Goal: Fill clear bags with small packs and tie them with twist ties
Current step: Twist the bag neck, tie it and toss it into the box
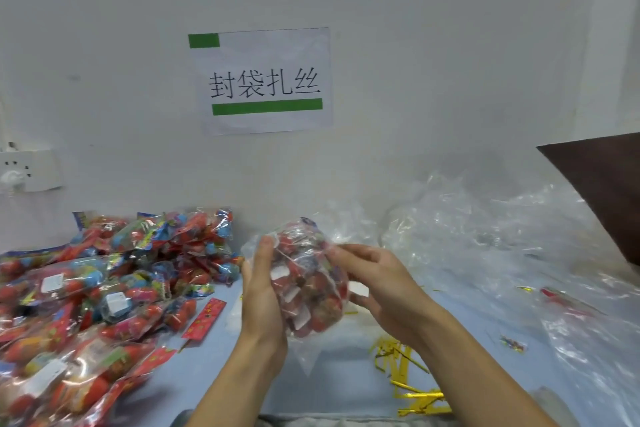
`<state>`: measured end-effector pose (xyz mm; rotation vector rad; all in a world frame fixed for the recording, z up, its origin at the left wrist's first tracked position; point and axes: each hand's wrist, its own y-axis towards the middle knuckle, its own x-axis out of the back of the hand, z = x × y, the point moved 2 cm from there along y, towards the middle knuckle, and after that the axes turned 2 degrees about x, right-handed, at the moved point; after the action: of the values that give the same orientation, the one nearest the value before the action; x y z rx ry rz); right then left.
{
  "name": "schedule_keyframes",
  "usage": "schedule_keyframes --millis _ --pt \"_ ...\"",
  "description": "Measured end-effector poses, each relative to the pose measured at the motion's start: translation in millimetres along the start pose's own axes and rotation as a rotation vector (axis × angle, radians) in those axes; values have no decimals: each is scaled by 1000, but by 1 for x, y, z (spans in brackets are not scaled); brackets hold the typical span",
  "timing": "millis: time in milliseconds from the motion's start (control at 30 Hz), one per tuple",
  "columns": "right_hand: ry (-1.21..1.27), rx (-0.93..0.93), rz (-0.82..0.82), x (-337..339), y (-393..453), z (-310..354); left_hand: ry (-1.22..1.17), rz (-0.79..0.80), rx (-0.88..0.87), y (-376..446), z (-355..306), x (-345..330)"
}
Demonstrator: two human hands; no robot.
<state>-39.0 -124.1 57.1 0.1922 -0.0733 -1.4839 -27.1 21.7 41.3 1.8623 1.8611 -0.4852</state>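
Note:
A clear bag [306,283] stuffed with small red packs is lifted above the table between both hands. My left hand [261,291] cups its left side with the thumb up along the bag. On the bag's right side, my right hand [377,283] pinches the plastic with its fingertips. Gold twist ties [403,362] lie scattered on the pale blue table [343,388] below the right forearm. Red, blue and green small packs [104,283] are heaped on the left.
A pile of empty clear bags [485,239] covers the right side of the table. A dark brown board [602,191] juts in at the right edge. On the white wall hang a paper sign [265,80] and a power socket [29,168].

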Motion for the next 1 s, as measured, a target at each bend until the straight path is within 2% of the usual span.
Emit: schedule_keyframes --millis 67,133,233,333,400,433,467,500,533,567,600,633,700,767,833,867,900,933,967,1000 --pt "-137 -73 16 8 -3 0 27 44 34 -2 0 -1" --pt "-71 -169 151 15 -8 2 76 100 72 -3 3 0" --pt "-27 -257 386 29 -16 3 102 98 90 1 9 3" --pt "-6 -277 443 34 -19 3 44 153 106 -4 9 -5" --pt "16 -243 382 29 -18 0 -106 215 184 -11 8 -15" --pt "10 -223 326 27 -16 -1 -94 273 232 -15 10 -22" --pt "-6 -201 259 26 -13 -4 -25 283 201 -19 11 -23" --pt "-15 -183 199 27 -11 -6 -80 266 173 -23 14 -13" --pt "-11 -171 142 27 -10 -7 -295 380 243 -16 15 -8" --pt "2 -157 85 28 -9 -4 -410 342 394 -11 22 -4" --pt "26 -133 20 30 -6 2 -315 87 463 -8 22 5" --pt "71 -92 -53 33 -3 12 -149 7 368 -1 23 5" --pt "252 56 -220 44 2 48 -161 -8 347 7 7 -4" --pt "548 280 -360 65 4 95 -117 54 312 15 10 -11" --pt "701 493 -354 89 -6 137 -129 51 304 8 2 -14" --pt "672 552 -324 97 -13 153 -178 4 304 8 -4 -12" --pt "606 567 -310 102 -19 163 -217 -26 301 11 -7 -12" --pt "543 542 -314 104 -20 162 -253 -20 384 13 -4 -12" --pt "477 497 -316 105 -18 156 -144 -41 466 13 -3 -13" --pt "407 430 -319 105 -11 142 -148 -8 501 9 -4 -16"
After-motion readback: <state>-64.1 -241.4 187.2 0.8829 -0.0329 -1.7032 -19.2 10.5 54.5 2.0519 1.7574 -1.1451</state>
